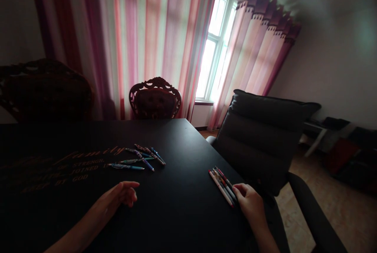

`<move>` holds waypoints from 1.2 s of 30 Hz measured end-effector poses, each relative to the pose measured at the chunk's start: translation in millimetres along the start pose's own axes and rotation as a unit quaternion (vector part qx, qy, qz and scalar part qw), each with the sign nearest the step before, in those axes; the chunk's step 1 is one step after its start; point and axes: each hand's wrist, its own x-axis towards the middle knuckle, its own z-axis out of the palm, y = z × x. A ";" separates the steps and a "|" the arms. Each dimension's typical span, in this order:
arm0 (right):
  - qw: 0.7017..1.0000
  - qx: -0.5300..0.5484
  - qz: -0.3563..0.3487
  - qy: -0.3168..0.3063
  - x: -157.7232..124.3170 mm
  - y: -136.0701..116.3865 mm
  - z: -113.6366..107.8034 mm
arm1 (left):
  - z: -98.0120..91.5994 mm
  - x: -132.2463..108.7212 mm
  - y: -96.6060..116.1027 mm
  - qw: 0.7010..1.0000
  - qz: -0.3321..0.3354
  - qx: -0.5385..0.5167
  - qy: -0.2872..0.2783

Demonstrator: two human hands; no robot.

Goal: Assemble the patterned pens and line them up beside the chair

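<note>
Near the right edge of the black table (173, 206), my right hand (249, 202) has thumb and fingers closed at the near end of a dark pen with a reddish barrel (224, 177). That pen lies on the table in a row of several pens, side by side. A white pen with red ends (220, 188) forms the row's left side. My left hand (127, 193) hovers over the table with its index finger stretched out, the others loosely bent, holding nothing. Just beyond it is a loose pile of pens, including a light blue pen (129, 167) and a purple patterned pen (144, 160).
A black padded office chair (265, 139) stands against the table's right side. Carved wooden chairs (155, 100) are beyond the far edge, before striped curtains (165, 41) and a bright window (210, 57). Gold lettering (88, 161) is printed on the tabletop at left.
</note>
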 end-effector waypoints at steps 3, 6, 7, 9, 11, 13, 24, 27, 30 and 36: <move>1.000 -0.018 -0.015 -0.004 -2.0 3.4 2.4 | -0.8 0.3 -1.0 1.000 -0.001 0.004 0.001; 0.998 -0.033 -0.039 0.020 -2.3 2.5 2.0 | 0.0 -2.0 0.2 1.000 -0.001 0.005 -0.005; 0.997 -0.037 -0.053 0.039 -1.5 -1.1 1.8 | 0.7 -3.3 0.7 1.000 0.002 0.003 -0.007; 0.992 -0.036 -0.087 0.079 1.6 -16.6 2.9 | 2.1 -5.7 1.3 1.000 0.007 0.000 -0.013; 0.988 -0.018 -0.130 0.087 4.9 -44.8 8.0 | 2.8 -6.9 0.4 1.000 0.013 -0.002 -0.022; 0.982 0.013 -0.179 0.052 5.7 -84.3 18.2 | 2.8 -7.0 -1.3 0.999 0.025 -0.004 -0.022; 0.926 -0.088 -0.346 -0.126 -11.9 -261.8 136.7 | 5.3 -7.8 -0.2 0.996 0.057 0.064 -0.036; 0.925 -0.131 -0.338 -0.115 -7.5 -267.8 163.9 | 4.3 -4.6 -3.3 0.993 0.070 0.083 -0.035; 0.932 -0.115 -0.328 -0.100 1.3 -266.0 172.1 | 5.7 -6.1 -2.9 0.990 0.075 0.116 -0.036; 0.951 0.087 -0.270 -0.125 16.9 -247.7 154.3 | 12.4 -25.6 8.7 0.880 0.206 0.406 0.133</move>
